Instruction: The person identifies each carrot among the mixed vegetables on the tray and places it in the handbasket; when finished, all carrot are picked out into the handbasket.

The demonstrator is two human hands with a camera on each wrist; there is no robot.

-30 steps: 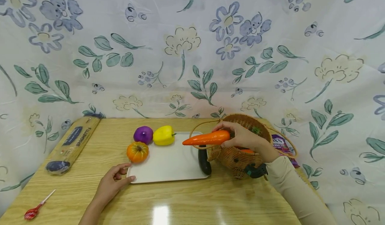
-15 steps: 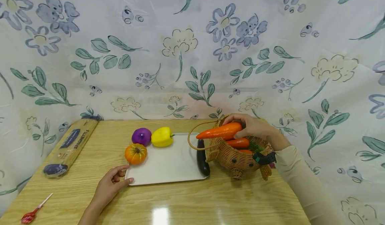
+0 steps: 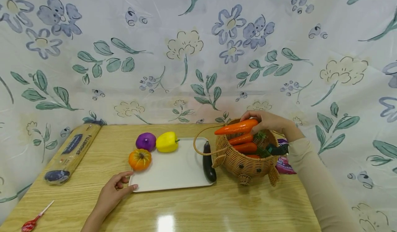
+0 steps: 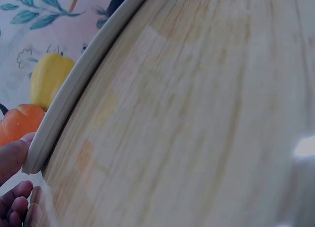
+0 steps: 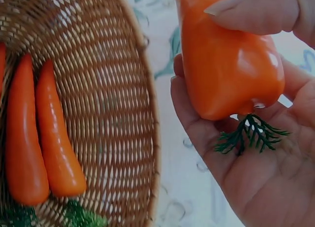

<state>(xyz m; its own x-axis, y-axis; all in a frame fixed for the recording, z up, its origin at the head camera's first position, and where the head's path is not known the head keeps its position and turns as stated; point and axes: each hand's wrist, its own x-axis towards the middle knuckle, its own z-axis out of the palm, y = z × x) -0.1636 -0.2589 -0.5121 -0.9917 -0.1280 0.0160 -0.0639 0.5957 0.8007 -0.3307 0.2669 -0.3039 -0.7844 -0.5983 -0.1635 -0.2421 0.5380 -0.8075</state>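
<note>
In the head view my right hand (image 3: 274, 122) grips a toy carrot (image 3: 234, 127) by its thick end, over the back of a wicker basket (image 3: 251, 166). The right wrist view shows thumb and fingers round the held carrot (image 5: 229, 64), its green sprig below. Other carrots (image 3: 245, 147) and some greenery lie inside the basket. My left hand (image 3: 113, 193) holds the front left corner of a white tray (image 3: 176, 171) between thumb and fingers. On the tray are a black eggplant (image 3: 209, 163), a yellow bell pepper (image 3: 166, 141) and a small orange pumpkin (image 3: 140, 159).
A purple round vegetable (image 3: 145, 141) sits at the tray's back left. Further left lie a spaghetti pack (image 3: 72, 151) and a red lollipop (image 3: 31, 225). Behind the basket is a purple packet (image 3: 284, 165). A floral cloth (image 3: 186, 97) hangs along the table's back.
My right hand has carried the carrot rightward and up, from beside the basket's handle to above its opening. More carrots show inside now. My left hand stays at the tray corner.
</note>
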